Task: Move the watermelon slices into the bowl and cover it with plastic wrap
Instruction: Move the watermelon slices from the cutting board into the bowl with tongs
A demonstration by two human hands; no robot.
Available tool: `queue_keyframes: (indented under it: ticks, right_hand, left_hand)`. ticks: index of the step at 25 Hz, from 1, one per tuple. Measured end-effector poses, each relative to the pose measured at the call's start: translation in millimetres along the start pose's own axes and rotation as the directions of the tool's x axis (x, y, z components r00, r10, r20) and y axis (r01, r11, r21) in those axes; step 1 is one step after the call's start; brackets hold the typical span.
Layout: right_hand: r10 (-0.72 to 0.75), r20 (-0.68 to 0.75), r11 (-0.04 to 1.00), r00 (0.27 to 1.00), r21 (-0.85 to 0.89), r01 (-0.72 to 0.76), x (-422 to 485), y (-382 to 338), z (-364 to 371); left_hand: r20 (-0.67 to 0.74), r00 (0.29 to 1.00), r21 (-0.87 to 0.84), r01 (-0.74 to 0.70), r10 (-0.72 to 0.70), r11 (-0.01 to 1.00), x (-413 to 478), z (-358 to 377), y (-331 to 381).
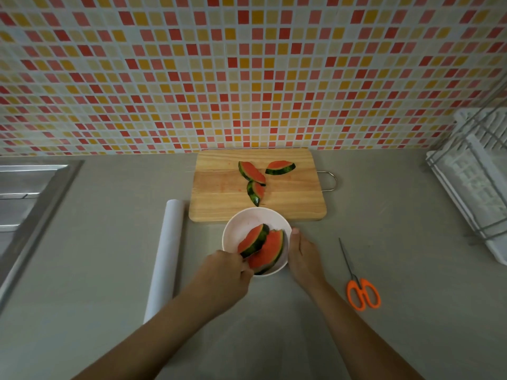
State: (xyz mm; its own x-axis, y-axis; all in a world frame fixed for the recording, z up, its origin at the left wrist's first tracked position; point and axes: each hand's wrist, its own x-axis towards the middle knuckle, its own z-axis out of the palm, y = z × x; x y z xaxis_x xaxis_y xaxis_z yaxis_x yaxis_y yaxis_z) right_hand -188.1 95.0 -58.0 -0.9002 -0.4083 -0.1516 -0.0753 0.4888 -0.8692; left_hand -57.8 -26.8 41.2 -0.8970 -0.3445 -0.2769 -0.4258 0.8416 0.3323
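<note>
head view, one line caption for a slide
Left hand holds a slice in the bowl, right hand touching its rim; three slices lie on the board.
</note>
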Motion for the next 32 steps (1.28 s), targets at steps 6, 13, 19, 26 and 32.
queue_keyframes:
  ticks: [6,13,19,26,32]
  right_hand:
    - [0.001,-0.009,1.0,1.0,-0.018,-0.001,2,0,0]
    - [-0.014,0.008,1.0,1.0,-0.01,0.015,4,1,-2]
    - [-0.033,-0.002,0.998,0.999,-0.054,0.032,3,1,1]
    - [-0.059,-0.009,0.998,0.998,-0.027,0.059,4,3,0]
    - [-0.077,-0.013,0.997,0.997,0.001,0.077,4,3,1]
  left_hand:
    - [-0.085,0.996,0.018,0.037,-0.036,0.999,17,-50,-17]
    - [-0.155,0.913,-0.257,0.333,-0.379,0.907,147,-47,-26]
    - [-0.175,0.869,-0.377,0.375,-0.463,0.847,194,-44,-11]
    - [-0.021,0.804,-0.605,0.463,-0.594,0.648,206,-42,-18]
    - [0.22,0.776,-0.783,0.502,-0.591,0.368,195,-42,-30]
